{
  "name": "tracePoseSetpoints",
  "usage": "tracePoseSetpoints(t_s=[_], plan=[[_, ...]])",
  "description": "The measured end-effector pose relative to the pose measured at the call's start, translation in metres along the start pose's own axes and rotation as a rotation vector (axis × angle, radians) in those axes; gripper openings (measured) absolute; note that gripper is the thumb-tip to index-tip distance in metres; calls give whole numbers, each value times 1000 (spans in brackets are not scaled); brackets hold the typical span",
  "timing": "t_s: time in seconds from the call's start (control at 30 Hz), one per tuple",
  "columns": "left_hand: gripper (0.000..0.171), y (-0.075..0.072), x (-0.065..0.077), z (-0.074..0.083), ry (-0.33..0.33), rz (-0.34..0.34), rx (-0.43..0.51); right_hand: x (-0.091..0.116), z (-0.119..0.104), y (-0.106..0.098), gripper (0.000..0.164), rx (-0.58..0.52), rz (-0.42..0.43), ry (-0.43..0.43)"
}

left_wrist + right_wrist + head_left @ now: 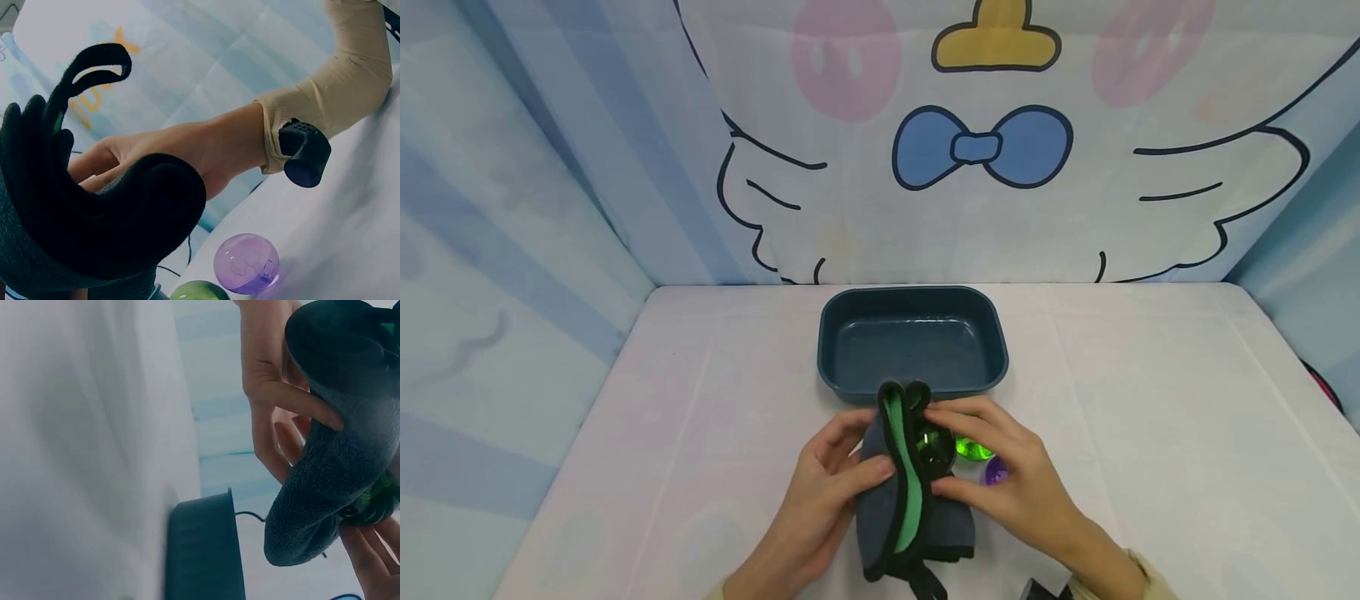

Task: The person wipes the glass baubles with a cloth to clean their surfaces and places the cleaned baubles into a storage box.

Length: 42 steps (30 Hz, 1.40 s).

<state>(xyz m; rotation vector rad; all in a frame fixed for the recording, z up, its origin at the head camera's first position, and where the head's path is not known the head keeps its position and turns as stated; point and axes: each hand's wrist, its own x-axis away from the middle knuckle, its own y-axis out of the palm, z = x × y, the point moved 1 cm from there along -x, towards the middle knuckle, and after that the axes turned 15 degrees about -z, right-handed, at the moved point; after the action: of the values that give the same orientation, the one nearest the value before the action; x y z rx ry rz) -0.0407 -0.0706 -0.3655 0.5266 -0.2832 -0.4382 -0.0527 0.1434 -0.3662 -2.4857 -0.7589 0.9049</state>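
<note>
A dark grey fabric pouch [880,500] with black edging, a green lining [910,492] and a black strap [927,581] is held up on its side above the table. My left hand [823,492] grips its left side, thumb pressed on the outer wall; the right wrist view shows that grip too. At the pouch's right edge my right hand [1007,467] holds a dark green clear ball [935,448] between fingers and thumb, against the fabric. Behind that hand, partly covered, lie a bright green ball [973,449] and a purple ball [246,264].
A dark blue rectangular tub [913,342] stands just beyond the hands, toward the back of the white table [737,375]. Patterned curtains [512,250] hang at the back and sides. A black device [306,153] sits on the right wrist.
</note>
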Motion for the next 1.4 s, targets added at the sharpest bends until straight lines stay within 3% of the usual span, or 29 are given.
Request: tracePoseSetpoints(t_s=[0.13,0.33,0.43,0.5,0.63,0.7,0.8,0.97,1.2,1.3,1.4], plan=[[45,0,1,-1,4,-7,-1,1,1,0,67,-45,-5,38],[43,-1,1,-2,3,-41,1,2,2,-4,53,-225,-65,169],[44,-2,1,-3,-8,-41,3,2,2,-4,52,-229,-66,210],[45,-2,0,-3,-12,-34,3,2,2,-3,55,-175,-43,172],[45,-2,-1,-4,-10,-26,2,2,3,-1,55,-46,27,20],[44,-3,-1,-5,-7,-26,3,2,3,-1,59,-15,24,-37],[44,-3,-1,-6,-4,-23,8,2,3,-2,62,-4,-18,-48],[42,-4,-1,-7,-12,-27,11,2,1,-4,64,-7,-45,-3],[37,-4,1,-7,-12,-70,12,3,2,-7,53,-256,-65,161],[38,-4,1,-7,-9,-68,15,4,1,-6,53,-253,-62,223],[39,-4,0,-6,-12,-39,21,3,0,-3,57,-219,-23,232]])
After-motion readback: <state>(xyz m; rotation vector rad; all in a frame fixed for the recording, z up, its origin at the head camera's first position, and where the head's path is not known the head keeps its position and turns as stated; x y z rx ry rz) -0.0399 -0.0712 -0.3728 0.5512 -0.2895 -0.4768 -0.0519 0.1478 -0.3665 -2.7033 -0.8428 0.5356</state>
